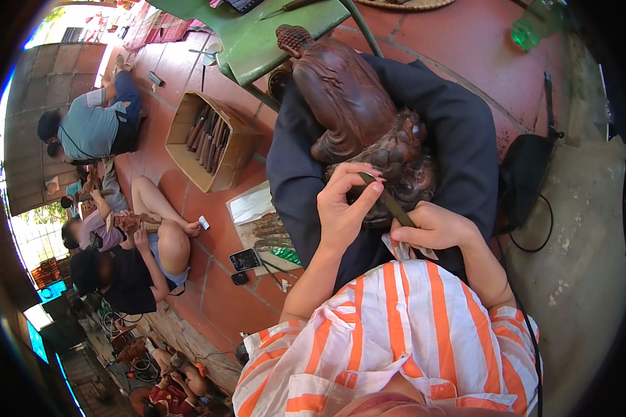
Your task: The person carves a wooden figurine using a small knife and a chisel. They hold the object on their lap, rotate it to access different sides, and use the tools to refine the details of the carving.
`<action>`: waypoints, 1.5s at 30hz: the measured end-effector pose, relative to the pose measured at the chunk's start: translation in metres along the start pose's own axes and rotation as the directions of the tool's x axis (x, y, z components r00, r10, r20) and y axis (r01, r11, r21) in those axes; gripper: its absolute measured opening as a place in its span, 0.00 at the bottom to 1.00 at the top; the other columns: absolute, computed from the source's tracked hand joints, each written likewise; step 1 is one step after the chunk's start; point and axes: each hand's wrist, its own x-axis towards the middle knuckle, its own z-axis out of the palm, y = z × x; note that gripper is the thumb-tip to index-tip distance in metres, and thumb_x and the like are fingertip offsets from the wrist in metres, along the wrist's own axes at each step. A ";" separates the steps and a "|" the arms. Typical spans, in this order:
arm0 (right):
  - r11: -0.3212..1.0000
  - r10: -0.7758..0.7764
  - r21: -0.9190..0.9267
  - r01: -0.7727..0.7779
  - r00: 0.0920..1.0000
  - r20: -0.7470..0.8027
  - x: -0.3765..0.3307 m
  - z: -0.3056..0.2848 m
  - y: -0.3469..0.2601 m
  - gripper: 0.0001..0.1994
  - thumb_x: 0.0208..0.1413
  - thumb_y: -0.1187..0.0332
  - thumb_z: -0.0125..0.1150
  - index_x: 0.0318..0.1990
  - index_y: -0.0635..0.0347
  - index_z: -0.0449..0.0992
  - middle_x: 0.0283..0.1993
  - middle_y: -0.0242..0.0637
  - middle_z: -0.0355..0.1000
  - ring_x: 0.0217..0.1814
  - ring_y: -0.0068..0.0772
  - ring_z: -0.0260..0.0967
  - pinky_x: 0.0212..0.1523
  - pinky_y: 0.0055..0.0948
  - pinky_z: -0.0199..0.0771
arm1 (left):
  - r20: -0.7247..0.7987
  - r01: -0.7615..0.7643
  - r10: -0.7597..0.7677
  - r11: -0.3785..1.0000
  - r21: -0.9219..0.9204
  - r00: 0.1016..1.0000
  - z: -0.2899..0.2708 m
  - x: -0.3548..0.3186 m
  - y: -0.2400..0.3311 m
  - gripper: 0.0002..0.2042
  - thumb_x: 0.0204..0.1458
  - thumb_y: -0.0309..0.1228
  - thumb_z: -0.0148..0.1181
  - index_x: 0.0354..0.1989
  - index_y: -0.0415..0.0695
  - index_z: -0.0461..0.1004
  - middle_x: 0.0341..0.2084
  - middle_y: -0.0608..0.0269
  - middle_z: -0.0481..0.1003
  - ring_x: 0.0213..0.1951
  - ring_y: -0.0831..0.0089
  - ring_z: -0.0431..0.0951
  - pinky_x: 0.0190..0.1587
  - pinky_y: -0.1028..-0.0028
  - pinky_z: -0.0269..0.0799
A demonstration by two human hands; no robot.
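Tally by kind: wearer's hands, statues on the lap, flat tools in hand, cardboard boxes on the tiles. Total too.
Hands (left hand, right hand): 2
Lap statue: 1
Flat tool: 1
Cardboard box: 1
Total: 5

In the fingers (343, 179) there is one flat tool (394, 208); beyond them, one carved statue (344, 87) and one green chair (257, 52); to their left, one cardboard box (224, 175) with several overlapped tools (207, 142); to their right, one plastic bottle (525, 35).

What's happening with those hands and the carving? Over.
Left hand, right hand: gripping opposite ends of flat dark strip. Carved statue: between the legs. Green chair: close beyond statue.
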 end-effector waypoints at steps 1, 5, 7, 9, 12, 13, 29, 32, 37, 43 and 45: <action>0.994 -0.050 0.093 0.054 0.998 -0.046 -0.002 -0.002 0.000 0.20 0.63 0.55 0.45 0.34 0.62 0.78 0.21 0.33 0.72 0.22 0.27 0.71 0.25 0.26 0.67 | -0.039 0.030 -0.034 0.995 -0.097 0.999 -0.001 -0.002 0.003 0.01 0.50 0.21 0.60 0.31 0.37 0.76 0.35 0.59 0.76 0.42 0.71 0.74 0.48 0.71 0.67; 0.789 -0.124 0.572 0.223 0.971 -0.206 -0.014 -0.011 0.005 0.23 0.62 0.54 0.48 0.39 0.70 0.78 0.19 0.33 0.71 0.17 0.18 0.65 0.19 0.17 0.61 | -0.078 0.200 -0.263 0.867 -0.457 0.962 -0.012 -0.008 0.029 0.02 0.56 0.23 0.55 0.32 0.37 0.72 0.32 0.55 0.76 0.33 0.72 0.78 0.32 0.80 0.73; 0.676 -0.188 0.674 0.297 0.954 -0.232 -0.015 -0.014 0.015 0.17 0.59 0.62 0.55 0.44 0.70 0.75 0.24 0.35 0.73 0.21 0.19 0.66 0.22 0.17 0.65 | -0.042 0.237 -0.324 0.768 -0.595 0.945 -0.014 -0.008 0.031 0.02 0.57 0.24 0.54 0.35 0.38 0.71 0.31 0.53 0.77 0.31 0.70 0.79 0.30 0.79 0.75; 0.737 -0.143 0.585 0.340 0.924 -0.356 -0.009 -0.002 0.008 0.17 0.55 0.67 0.59 0.49 0.69 0.72 0.33 0.37 0.73 0.28 0.20 0.68 0.28 0.17 0.68 | -0.034 0.246 -0.368 0.684 -0.687 0.929 -0.010 -0.007 0.027 0.03 0.57 0.24 0.54 0.36 0.38 0.70 0.31 0.51 0.78 0.30 0.68 0.80 0.31 0.78 0.77; 0.761 -0.235 0.467 0.451 0.861 -0.450 0.004 0.004 0.008 0.24 0.51 0.73 0.63 0.56 0.66 0.67 0.46 0.36 0.67 0.40 0.21 0.68 0.39 0.19 0.70 | 0.043 0.345 -0.414 0.692 -0.633 0.909 0.005 -0.010 0.022 0.03 0.57 0.24 0.53 0.37 0.38 0.69 0.33 0.47 0.78 0.33 0.66 0.81 0.33 0.76 0.78; 0.797 -0.244 0.401 0.452 0.848 -0.471 0.005 0.004 0.007 0.23 0.52 0.71 0.63 0.56 0.65 0.66 0.46 0.35 0.67 0.40 0.21 0.67 0.39 0.20 0.70 | 0.064 0.383 -0.433 0.709 -0.593 0.899 0.009 -0.013 0.018 0.03 0.57 0.24 0.53 0.36 0.38 0.70 0.34 0.46 0.78 0.33 0.66 0.81 0.33 0.76 0.78; 0.940 -0.286 -0.029 0.341 0.735 -0.615 0.007 0.001 0.014 0.05 0.53 0.75 0.58 0.35 0.66 0.77 0.36 0.37 0.71 0.34 0.24 0.67 0.33 0.23 0.66 | 0.062 0.294 -0.290 0.953 -0.071 0.955 0.013 -0.017 -0.005 0.04 0.49 0.19 0.63 0.32 0.34 0.75 0.29 0.63 0.75 0.30 0.81 0.74 0.34 0.81 0.71; 0.947 -0.240 0.022 0.319 0.753 -0.613 0.004 0.001 0.014 0.04 0.52 0.76 0.58 0.34 0.66 0.76 0.35 0.37 0.70 0.33 0.24 0.66 0.33 0.22 0.66 | 0.013 0.299 -0.299 0.954 0.005 0.954 0.015 -0.018 -0.001 0.05 0.47 0.19 0.65 0.31 0.35 0.75 0.28 0.63 0.75 0.30 0.81 0.74 0.32 0.81 0.70; 0.935 -0.252 0.036 0.353 0.731 -0.634 0.005 0.002 0.012 0.03 0.52 0.76 0.58 0.33 0.66 0.76 0.34 0.37 0.70 0.32 0.24 0.66 0.33 0.22 0.65 | 0.085 0.086 -0.104 0.977 0.195 0.991 0.014 -0.011 0.004 0.05 0.45 0.21 0.67 0.28 0.36 0.76 0.25 0.65 0.75 0.28 0.81 0.74 0.29 0.81 0.69; 0.930 -0.254 0.052 0.363 0.740 -0.622 0.005 0.002 0.015 0.04 0.55 0.75 0.57 0.33 0.67 0.76 0.35 0.36 0.69 0.32 0.21 0.66 0.31 0.20 0.66 | -0.011 0.085 -0.085 0.972 0.220 0.996 0.016 -0.013 0.005 0.07 0.42 0.22 0.69 0.22 0.35 0.75 0.20 0.63 0.72 0.22 0.78 0.72 0.24 0.80 0.66; 0.897 -0.148 0.238 0.373 0.760 -0.633 0.005 0.004 0.014 0.05 0.57 0.74 0.56 0.33 0.67 0.75 0.34 0.35 0.69 0.31 0.20 0.66 0.31 0.18 0.66 | -0.035 0.118 -0.113 0.972 0.205 0.993 0.012 -0.014 -0.002 0.08 0.43 0.23 0.69 0.22 0.36 0.74 0.20 0.64 0.72 0.23 0.81 0.71 0.24 0.80 0.66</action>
